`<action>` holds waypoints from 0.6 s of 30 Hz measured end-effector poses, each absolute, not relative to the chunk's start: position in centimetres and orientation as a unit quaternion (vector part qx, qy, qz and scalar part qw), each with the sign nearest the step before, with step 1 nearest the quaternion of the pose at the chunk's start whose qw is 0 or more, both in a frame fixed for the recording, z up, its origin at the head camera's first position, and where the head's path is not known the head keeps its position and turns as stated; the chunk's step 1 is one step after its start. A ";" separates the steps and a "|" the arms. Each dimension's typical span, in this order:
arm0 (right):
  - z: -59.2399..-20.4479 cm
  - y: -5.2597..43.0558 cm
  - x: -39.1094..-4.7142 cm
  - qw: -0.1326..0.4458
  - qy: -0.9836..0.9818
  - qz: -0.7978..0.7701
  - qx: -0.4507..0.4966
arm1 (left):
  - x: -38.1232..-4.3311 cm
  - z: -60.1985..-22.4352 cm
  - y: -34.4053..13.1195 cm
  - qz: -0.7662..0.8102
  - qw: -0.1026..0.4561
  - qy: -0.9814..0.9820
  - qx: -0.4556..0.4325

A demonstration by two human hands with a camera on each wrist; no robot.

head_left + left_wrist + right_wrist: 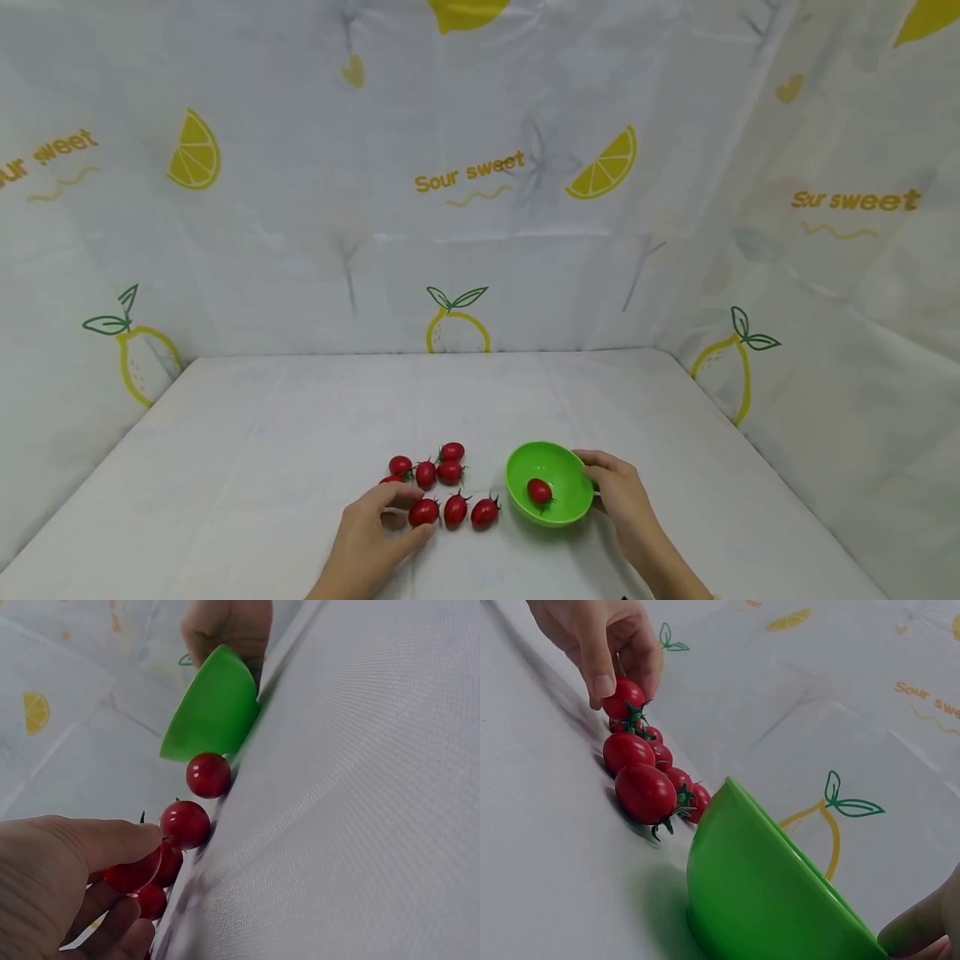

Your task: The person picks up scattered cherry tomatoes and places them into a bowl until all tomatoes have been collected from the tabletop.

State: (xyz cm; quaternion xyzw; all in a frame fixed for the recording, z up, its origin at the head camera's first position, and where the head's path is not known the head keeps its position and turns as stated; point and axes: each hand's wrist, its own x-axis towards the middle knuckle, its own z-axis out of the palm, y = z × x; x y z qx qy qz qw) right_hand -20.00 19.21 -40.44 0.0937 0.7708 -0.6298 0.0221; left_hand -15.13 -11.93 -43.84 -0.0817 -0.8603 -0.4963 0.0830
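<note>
My left hand (pixel 372 527) pinches a red cherry tomato (pixel 423 512) between thumb and fingers at the left end of the front row. In the right wrist view this pinched tomato (pixel 622 698) shows its green stem. Two more cherry tomatoes, one in the middle (pixel 455 511) and one at the right (pixel 485 512), lie beside it. On the right, my right hand (pixel 621 497) holds a bright green bowl (pixel 572 479) by its far-right side, thumb at the rim. The bowl leans slightly, and one tomato (pixel 539 492) lies inside it.
Several more cherry tomatoes (pixel 426 475) lie in a loose group just behind the front row, one partly hidden by the left hand. A white cloth covers the table (pixel 285 433). Lemon-printed sheets (pixel 465 242) stand at the back and sides.
</note>
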 end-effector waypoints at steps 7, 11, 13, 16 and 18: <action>-40.6 19.3 -20.0 0.025 0.773 -0.626 0.094 | -15.1 -43.7 -11.8 -0.504 0.098 -0.853 -0.089; -40.7 19.2 -20.0 0.027 0.772 -0.628 0.096 | -14.9 -43.5 -11.7 -0.507 0.117 -0.850 -0.088; -40.7 19.1 -20.0 0.027 0.771 -0.630 0.093 | -14.8 -43.4 -11.7 -0.508 0.127 -0.847 -0.085; -40.6 19.1 -20.0 0.024 0.770 -0.632 0.088 | -14.8 -43.3 -11.6 -0.515 0.133 -0.843 -0.083; -40.6 19.2 -20.0 0.020 0.770 -0.631 0.089 | -14.8 -43.4 -11.4 -0.518 0.133 -0.841 -0.085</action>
